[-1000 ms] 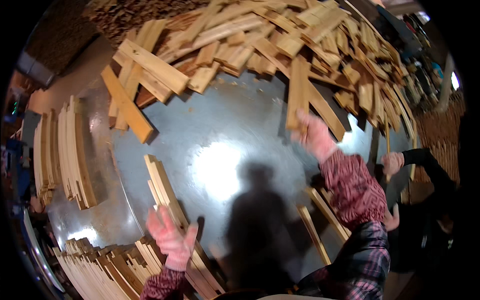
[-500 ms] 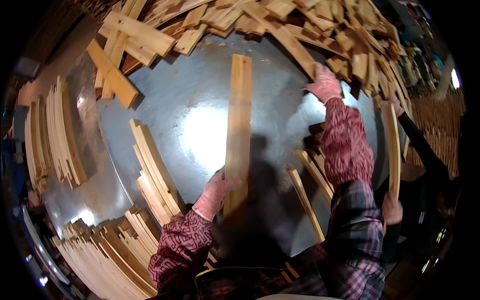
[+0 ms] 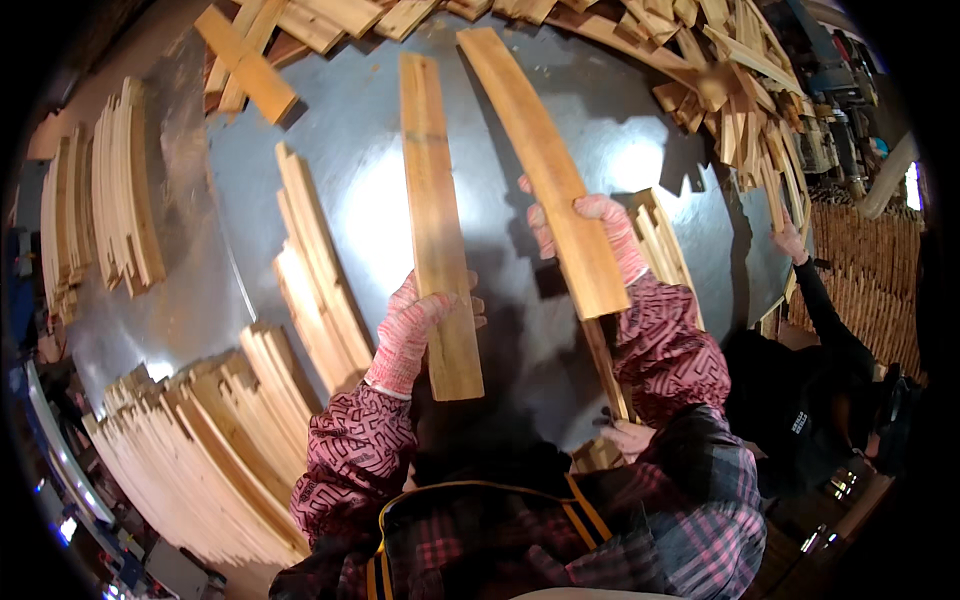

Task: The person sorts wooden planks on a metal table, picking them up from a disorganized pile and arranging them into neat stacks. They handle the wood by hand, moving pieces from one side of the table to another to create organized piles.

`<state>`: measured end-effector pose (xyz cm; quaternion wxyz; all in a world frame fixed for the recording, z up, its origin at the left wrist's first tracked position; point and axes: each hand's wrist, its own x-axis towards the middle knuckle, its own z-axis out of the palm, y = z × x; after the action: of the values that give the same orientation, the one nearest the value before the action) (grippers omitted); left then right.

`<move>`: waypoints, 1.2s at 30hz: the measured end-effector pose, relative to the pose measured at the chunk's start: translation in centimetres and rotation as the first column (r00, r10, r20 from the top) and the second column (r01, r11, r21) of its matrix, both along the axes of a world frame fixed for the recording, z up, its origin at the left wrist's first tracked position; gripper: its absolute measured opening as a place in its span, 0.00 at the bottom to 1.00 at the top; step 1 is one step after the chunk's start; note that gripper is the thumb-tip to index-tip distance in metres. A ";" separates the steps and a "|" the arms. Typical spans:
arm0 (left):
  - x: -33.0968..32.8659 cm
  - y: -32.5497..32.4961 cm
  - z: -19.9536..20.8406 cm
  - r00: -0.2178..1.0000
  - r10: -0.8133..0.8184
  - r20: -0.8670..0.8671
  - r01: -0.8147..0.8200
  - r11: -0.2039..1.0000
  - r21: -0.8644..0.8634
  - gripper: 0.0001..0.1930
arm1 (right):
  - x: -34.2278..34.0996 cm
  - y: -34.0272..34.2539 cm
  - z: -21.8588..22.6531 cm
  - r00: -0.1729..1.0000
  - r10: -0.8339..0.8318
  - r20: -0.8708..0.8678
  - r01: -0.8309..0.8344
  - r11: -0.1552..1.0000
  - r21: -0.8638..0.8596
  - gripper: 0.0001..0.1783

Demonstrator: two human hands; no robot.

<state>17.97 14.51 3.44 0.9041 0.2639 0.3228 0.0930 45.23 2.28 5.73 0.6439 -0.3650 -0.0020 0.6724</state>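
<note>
My left hand (image 3: 408,335), in a pink-and-white knit glove, is closed around the lower part of a flat wooden plank (image 3: 430,200), thumb on its face and fingertips past its right edge. A second, more orange plank (image 3: 535,145) slants beside it, apart from the first. My right hand (image 3: 615,232), gloved the same way, grips that one near its lower end, fingers behind and thumb on top. Both planks are raised over a grey metal table (image 3: 340,110). Patterned red sleeve covers run over both my forearms.
Loose boards (image 3: 740,110) lie heaped along the far edge. Neat rows of strips (image 3: 200,450) stand at the left, with a smaller stack (image 3: 318,265) nearer my left hand. Another person's hand (image 3: 790,242) is at the right, and a bare hand (image 3: 628,438) shows beneath my right arm.
My right hand has pulled a plank from the far pile and brought it beside the first. My left hand has lifted its plank and tilted it. The co-worker has leaned in closer.
</note>
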 end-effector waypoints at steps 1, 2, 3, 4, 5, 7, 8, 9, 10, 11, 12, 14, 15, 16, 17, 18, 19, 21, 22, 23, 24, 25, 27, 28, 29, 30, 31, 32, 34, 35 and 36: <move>-1.2 -0.5 1.9 0.999 0.025 -0.024 -0.025 1.000 -0.009 0.29 | -2.0 -0.9 -1.2 0.999 0.001 -0.043 0.001 1.000 0.030 0.46; -3.0 -0.6 3.0 0.993 0.049 -0.103 -0.043 0.997 0.066 0.29 | -4.2 -1.3 -2.7 0.995 0.006 -0.096 0.000 0.998 0.061 0.45; -5.0 -0.3 3.8 0.980 0.077 -0.181 -0.052 0.989 0.140 0.28 | -6.0 -1.7 -3.7 0.989 0.013 -0.149 0.001 0.996 0.091 0.45; -6.9 0.3 4.3 0.963 0.105 -0.247 -0.052 0.976 0.214 0.28 | -7.2 -1.9 -3.8 0.990 0.014 -0.138 -0.007 0.999 0.053 0.45; -8.8 0.8 3.0 0.956 0.160 -0.248 -0.084 0.953 0.291 0.27 | -8.0 -2.0 -4.0 0.992 0.019 -0.129 -0.017 1.000 0.014 0.45; -10.3 -1.4 2.1 0.921 0.237 -0.308 -0.110 0.919 0.378 0.29 | -9.5 -1.7 -4.5 0.995 0.040 -0.093 -0.042 0.999 -0.014 0.39; -10.0 -2.3 1.5 0.906 0.283 -0.315 -0.131 0.895 0.426 0.30 | -10.3 -1.7 -4.6 0.996 0.085 0.020 -0.083 0.992 -0.093 0.37; -9.7 -3.7 -0.4 0.886 0.280 -0.370 0.072 0.706 0.705 0.35 | -10.7 -1.9 -4.6 0.981 0.131 0.141 -0.105 0.978 -0.179 0.34; -9.7 -5.1 -2.2 0.782 0.387 -0.488 0.364 0.353 0.862 0.40 | -11.3 -1.6 -4.4 0.949 0.191 0.253 -0.125 0.959 -0.255 0.32; -9.8 -6.4 -4.3 0.640 0.587 -0.496 0.580 0.055 0.813 0.45 | -12.6 -1.0 -3.8 0.879 0.256 0.402 -0.138 0.944 -0.299 0.27; -9.2 -7.0 -3.1 0.459 0.617 -0.639 0.765 0.091 0.638 0.47 | -13.1 -1.8 -4.5 0.847 0.243 0.472 -0.139 0.959 -0.245 0.28; -10.5 -6.9 -3.5 0.510 0.506 -0.696 0.788 0.050 0.614 0.48 | -14.0 -1.8 -4.4 0.780 0.278 0.561 -0.158 0.954 -0.254 0.27; -10.6 -6.0 -3.9 0.529 0.449 -0.720 0.800 0.018 0.599 0.49 | -14.5 -1.1 -4.4 0.725 0.314 0.613 -0.179 0.945 -0.273 0.27; -10.1 -4.1 -1.4 0.651 0.371 -0.663 0.614 0.256 0.747 0.47 | -15.2 0.4 -4.1 0.639 0.371 0.674 -0.206 0.927 -0.315 0.26; -9.8 -2.6 0.0 0.768 0.309 -0.561 0.469 0.324 0.821 0.46 | -16.0 2.8 -3.5 0.504 0.459 0.731 -0.260 0.888 -0.379 0.26; -9.6 -0.9 0.5 0.824 0.293 -0.484 0.364 0.381 0.850 0.44 | -17.4 5.2 -2.1 0.350 0.519 0.780 -0.319 0.849 -0.421 0.26; -9.4 0.8 1.0 0.869 0.274 -0.413 0.269 0.440 0.857 0.42 | -18.6 7.4 -1.3 0.211 0.499 0.840 -0.392 0.831 -0.395 0.28; -10.1 7.1 0.7 0.864 0.326 -0.384 0.188 0.498 0.846 0.40 | -19.5 14.2 -2.2 -0.028 0.031 0.999 -0.480 0.876 -0.040 0.34; -10.4 10.6 0.5 0.817 0.422 -0.393 0.122 0.540 0.833 0.39 | -18.2 17.2 -2.4 0.000 -0.032 0.999 -0.459 0.888 0.029 0.38; -10.7 14.0 0.5 0.759 0.513 -0.400 0.050 0.568 0.822 0.38 | -16.8 20.1 -2.6 0.029 -0.099 0.995 -0.434 0.895 0.102 0.42; -12.8 18.4 -0.5 0.782 0.464 -0.416 0.052 0.617 0.785 0.38 | -12.6 21.9 -3.6 -0.062 -0.018 0.998 -0.311 0.950 -0.002 0.43; -13.1 22.4 0.8 0.595 0.485 -0.641 0.262 0.637 0.725 0.39 | -8.4 23.8 -4.9 -0.125 0.083 0.989 -0.185 0.977 -0.105 0.45; -17.6 31.1 -2.0 0.551 0.526 -0.648 0.407 0.509 0.758 0.42 | 0.5 27.4 -8.5 0.080 0.118 0.990 0.198 0.971 -0.132 0.36; -21.7 36.2 -4.2 0.297 0.604 -0.739 0.761 0.318 0.565 0.44 | 3.1 30.1 -9.6 0.524 -0.074 0.848 0.394 0.904 -0.165 0.31; -25.1 39.7 -6.3 0.032 0.667 -0.744 0.951 0.209 0.229 0.47 | 5.2 32.2 -10.8 0.601 -0.083 0.795 0.382 0.904 -0.194 0.24; -27.1 41.1 -7.9 -0.104 0.713 -0.693 0.980 0.191 0.051 0.49 | 7.1 33.6 -11.8 0.666 -0.094 0.740 0.379 0.897 -0.228 0.20; -26.8 41.1 -7.9 -0.140 0.776 -0.615 0.978 0.207 0.039 0.50 | 8.2 35.2 -12.8 0.629 -0.104 0.771 0.416 0.883 -0.220 0.24; -26.4 40.8 -8.1 -0.170 0.831 -0.529 0.975 0.221 0.034 0.51 | 10.3 36.4 -14.1 0.585 -0.116 0.803 0.406 0.899 -0.165 0.19; -25.0 42.0 -7.6 -0.374 0.808 -0.455 0.926 0.348 -0.143 0.51 | 10.8 40.6 -15.4 0.683 -0.190 0.706 0.506 0.819 -0.269 0.28; -22.4 43.2 -8.0 -0.438 0.795 -0.418 0.899 0.387 -0.206 0.51 | 13.4 40.8 -16.5 0.400 0.041 0.915 0.451 0.861 -0.236 0.30; -19.7 44.1 -8.0 -0.269 0.887 -0.376 0.963 0.238 -0.128 0.49 | 13.1 40.6 -16.4 -0.075 0.281 0.957 0.317 0.916 -0.244 0.30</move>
<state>-1.74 58.59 -4.60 -0.2904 0.6937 0.6407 -0.1551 58.34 42.92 -10.67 0.3510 -0.8612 -0.3310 0.1600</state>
